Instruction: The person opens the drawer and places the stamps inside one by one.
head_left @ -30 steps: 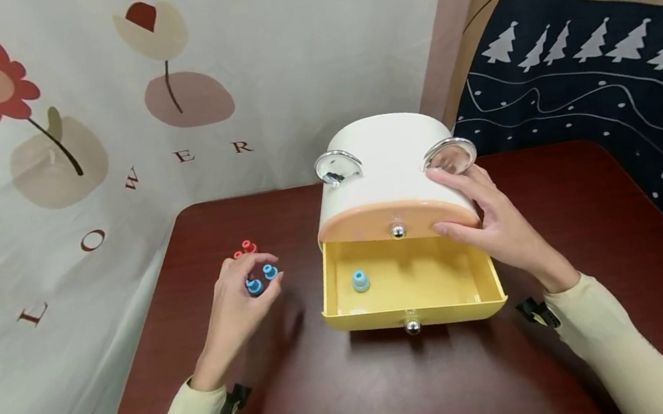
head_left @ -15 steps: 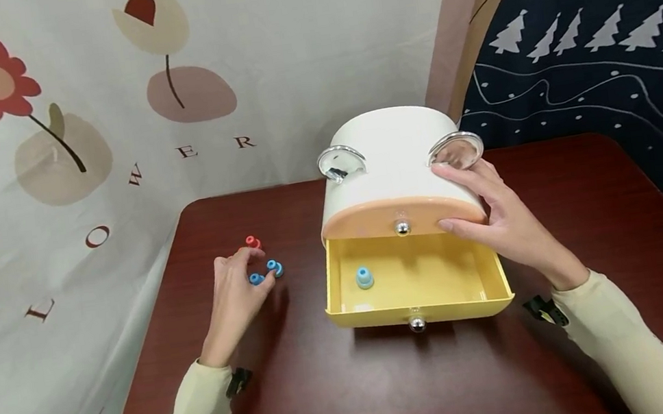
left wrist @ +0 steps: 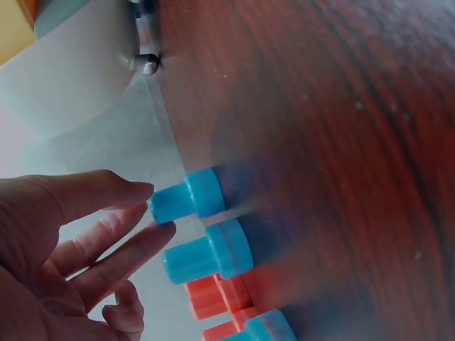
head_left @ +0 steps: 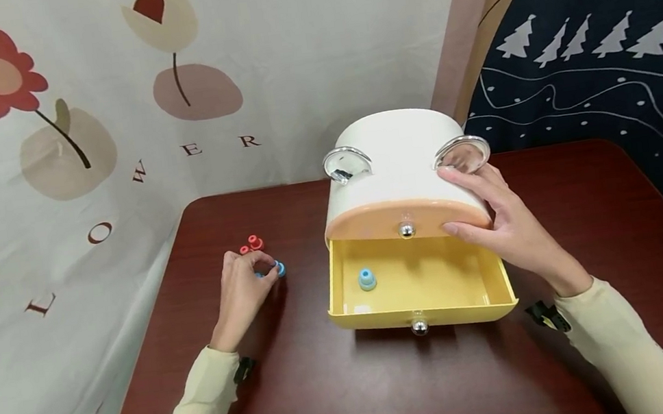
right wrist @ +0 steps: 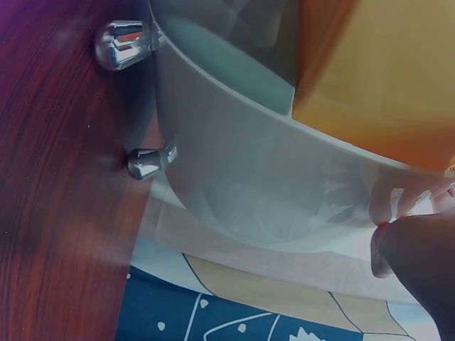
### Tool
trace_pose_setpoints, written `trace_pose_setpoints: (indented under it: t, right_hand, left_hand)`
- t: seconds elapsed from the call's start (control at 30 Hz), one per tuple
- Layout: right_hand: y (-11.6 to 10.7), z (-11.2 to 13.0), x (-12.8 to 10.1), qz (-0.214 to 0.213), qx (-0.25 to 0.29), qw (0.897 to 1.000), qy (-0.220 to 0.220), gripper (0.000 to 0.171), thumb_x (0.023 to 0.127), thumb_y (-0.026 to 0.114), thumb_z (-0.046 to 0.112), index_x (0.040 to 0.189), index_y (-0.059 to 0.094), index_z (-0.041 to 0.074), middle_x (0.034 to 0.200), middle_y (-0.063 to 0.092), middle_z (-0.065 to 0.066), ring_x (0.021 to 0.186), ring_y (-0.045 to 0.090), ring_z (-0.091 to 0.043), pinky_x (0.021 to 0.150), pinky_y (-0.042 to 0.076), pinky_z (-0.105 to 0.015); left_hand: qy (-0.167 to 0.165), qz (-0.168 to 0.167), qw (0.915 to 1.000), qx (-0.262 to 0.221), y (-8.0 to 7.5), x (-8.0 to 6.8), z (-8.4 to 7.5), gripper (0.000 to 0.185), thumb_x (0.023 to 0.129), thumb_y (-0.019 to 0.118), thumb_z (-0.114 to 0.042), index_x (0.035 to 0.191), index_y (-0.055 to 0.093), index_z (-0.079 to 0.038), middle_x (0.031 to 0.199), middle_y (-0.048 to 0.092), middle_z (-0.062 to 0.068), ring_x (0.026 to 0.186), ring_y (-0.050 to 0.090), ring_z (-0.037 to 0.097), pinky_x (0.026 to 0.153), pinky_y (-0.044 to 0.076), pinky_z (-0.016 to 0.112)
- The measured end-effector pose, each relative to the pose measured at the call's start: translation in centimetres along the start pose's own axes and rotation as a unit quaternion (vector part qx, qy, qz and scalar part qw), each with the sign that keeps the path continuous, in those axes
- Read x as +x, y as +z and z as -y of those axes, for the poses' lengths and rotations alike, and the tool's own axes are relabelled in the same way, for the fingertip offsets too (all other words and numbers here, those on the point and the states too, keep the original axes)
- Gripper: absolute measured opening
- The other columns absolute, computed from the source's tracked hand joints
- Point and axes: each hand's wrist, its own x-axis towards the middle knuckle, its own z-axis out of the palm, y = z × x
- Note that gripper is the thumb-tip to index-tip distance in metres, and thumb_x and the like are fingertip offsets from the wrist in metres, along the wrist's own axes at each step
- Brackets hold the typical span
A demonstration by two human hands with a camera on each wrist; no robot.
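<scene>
My left hand [head_left: 244,290] is at the left of the table with thumb and fingertips at the narrow top of a small blue peg [left wrist: 205,192], which stands on its wider base. A second blue peg [left wrist: 231,247] stands beside it, and red pegs [head_left: 255,242] are just behind. My right hand [head_left: 511,230] holds the right side of a white drawer box [head_left: 401,146], thumb on its orange upper drawer front [head_left: 364,222], fingers by the silver ear. Below, the yellow drawer [head_left: 426,316] is pulled out, with one light blue peg [head_left: 367,279] inside.
The box stands on short silver feet [right wrist: 146,163] on a dark red-brown table [head_left: 329,393]. Another blue piece [left wrist: 270,327] shows at the bottom of the left wrist view. A white flower-print cloth [head_left: 287,47] and a dark tree-print cloth [head_left: 590,85] hang behind.
My left hand's thumb and fingers have come together at a blue peg from a wider spread. The right hand stays on the box. The whole head view has shifted slightly.
</scene>
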Motion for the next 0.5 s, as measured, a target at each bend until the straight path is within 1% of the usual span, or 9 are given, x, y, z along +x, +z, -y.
trace_pose_setpoints:
  t: [0.2, 0.23, 0.27, 0.37, 0.43, 0.47, 0.5]
  right_hand:
    - [-0.1, -0.2, -0.1, -0.002, -0.001, 1.000, -0.011, 0.083, 0.088, 0.085, -0.005, 0.161, 0.057, 0.023, 0.160, 0.047, 0.001, 0.147, 0.031, -0.020, 0.110, 0.032, -0.032]
    - [-0.2, -0.3, -0.1, -0.002, -0.001, 1.000, -0.010, 0.083, 0.088, 0.085, -0.005, 0.161, 0.057, 0.023, 0.160, 0.046, 0.001, 0.147, 0.031, -0.019, 0.110, 0.032, -0.032]
    - [-0.2, -0.3, -0.1, -0.003, 0.000, 1.000, -0.009, 0.083, 0.088, 0.085, -0.005, 0.161, 0.057, 0.024, 0.160, 0.046, 0.002, 0.147, 0.031, -0.019, 0.110, 0.032, -0.032]
    - [-0.3, -0.4, -0.2, -0.003, 0.002, 1.000, -0.004, 0.083, 0.088, 0.085, -0.005, 0.161, 0.057, 0.025, 0.161, 0.045, 0.003, 0.147, 0.032, -0.019, 0.110, 0.032, -0.033]
    - [-0.3, -0.4, -0.1, -0.002, 0.002, 1.000, -0.004, 0.082, 0.089, 0.085, -0.004, 0.161, 0.057, 0.026, 0.161, 0.045, 0.003, 0.147, 0.032, -0.019, 0.111, 0.033, -0.034]
    - [-0.3, -0.4, -0.1, -0.001, 0.001, 1.000, -0.004, 0.082, 0.089, 0.085, -0.003, 0.161, 0.057, 0.026, 0.161, 0.045, 0.003, 0.147, 0.032, -0.019, 0.111, 0.033, -0.034]
    - [-0.3, -0.4, -0.1, -0.001, 0.000, 1.000, -0.005, 0.082, 0.089, 0.085, -0.003, 0.161, 0.057, 0.026, 0.161, 0.045, 0.004, 0.147, 0.032, -0.019, 0.111, 0.033, -0.034]
  left_hand:
    - [-0.010, 0.000, 0.9999, 0.011, 0.5, 0.3, -0.4, 0.008, 0.088, 0.087, -0.003, 0.093, 0.081, -0.001, 0.084, 0.077, 0.010, 0.094, 0.048, 0.036, 0.080, 0.042, 0.048]
    - [-0.011, 0.001, 0.9999, 0.010, 0.6, 0.3, -0.5, 0.008, 0.088, 0.087, -0.003, 0.093, 0.081, -0.001, 0.085, 0.076, 0.010, 0.094, 0.048, 0.036, 0.080, 0.042, 0.049]
    - [-0.010, 0.003, 0.9999, 0.009, 0.7, 0.3, -0.6, 0.008, 0.088, 0.087, -0.003, 0.092, 0.081, -0.002, 0.085, 0.076, 0.010, 0.094, 0.048, 0.036, 0.084, 0.044, 0.050]
    - [-0.011, 0.009, 0.9999, 0.006, 1.0, 0.3, -0.9, 0.008, 0.087, 0.088, -0.004, 0.090, 0.080, -0.003, 0.085, 0.075, 0.010, 0.096, 0.051, 0.037, 0.085, 0.046, 0.053]
    - [-0.011, 0.010, 0.9999, 0.006, 1.0, 0.2, -1.1, 0.009, 0.086, 0.088, -0.004, 0.087, 0.079, -0.005, 0.082, 0.074, 0.010, 0.097, 0.052, 0.038, 0.086, 0.047, 0.054]
    - [-0.009, 0.010, 0.9999, 0.006, 1.1, 0.2, -1.1, 0.010, 0.086, 0.089, -0.004, 0.086, 0.079, -0.005, 0.081, 0.073, 0.009, 0.099, 0.053, 0.038, 0.088, 0.047, 0.055]
    - [-0.007, 0.011, 0.9999, 0.004, 1.1, 0.2, -1.2, 0.010, 0.085, 0.089, -0.003, 0.086, 0.079, -0.005, 0.080, 0.073, 0.009, 0.099, 0.053, 0.038, 0.086, 0.047, 0.055]
